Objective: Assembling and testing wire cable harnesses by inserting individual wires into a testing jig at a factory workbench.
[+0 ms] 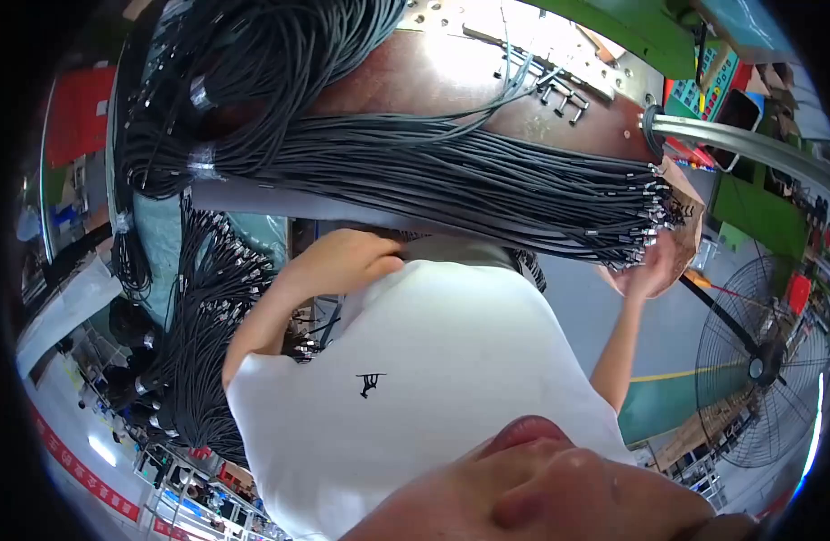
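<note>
A thick bundle of thin black cables [451,176] lies across a brown bench top [406,86]. Its metal-tipped ends [654,212] fan out at the right. My right hand [651,269] is raised to those ends and holds a brown cardboard piece [687,212] against them. My left hand [343,260] is curled at the underside of the bundle near the bench's front edge, its fingertips hidden by the cables. My white shirt [433,379] fills the middle of the view.
More black cable bundles [199,334] hang at the left, and coils [244,54] lie at the upper left. A metal rail [748,144] juts out at the upper right. A large floor fan [762,365] stands at the right on a grey and green floor.
</note>
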`<move>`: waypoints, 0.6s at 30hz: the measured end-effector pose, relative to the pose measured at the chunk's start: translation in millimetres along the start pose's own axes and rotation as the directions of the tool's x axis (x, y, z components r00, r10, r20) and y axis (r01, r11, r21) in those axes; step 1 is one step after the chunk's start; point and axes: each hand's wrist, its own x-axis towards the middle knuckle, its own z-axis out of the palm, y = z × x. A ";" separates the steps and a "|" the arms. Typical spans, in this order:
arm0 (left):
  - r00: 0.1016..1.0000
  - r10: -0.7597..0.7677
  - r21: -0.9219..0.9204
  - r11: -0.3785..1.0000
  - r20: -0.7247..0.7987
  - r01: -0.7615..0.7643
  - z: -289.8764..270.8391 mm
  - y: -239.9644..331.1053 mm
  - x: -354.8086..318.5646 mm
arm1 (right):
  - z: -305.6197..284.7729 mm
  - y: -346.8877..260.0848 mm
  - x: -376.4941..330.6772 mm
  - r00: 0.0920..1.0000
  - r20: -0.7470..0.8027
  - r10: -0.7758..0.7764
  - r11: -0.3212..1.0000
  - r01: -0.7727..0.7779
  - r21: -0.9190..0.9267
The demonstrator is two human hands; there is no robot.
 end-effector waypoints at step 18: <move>0.665 0.533 0.659 0.747 -0.523 -0.080 -66.9 23.0 42.9 | 1.1 -251.8 110.0 0.804 0.559 -0.202 0.190 0.592 -0.783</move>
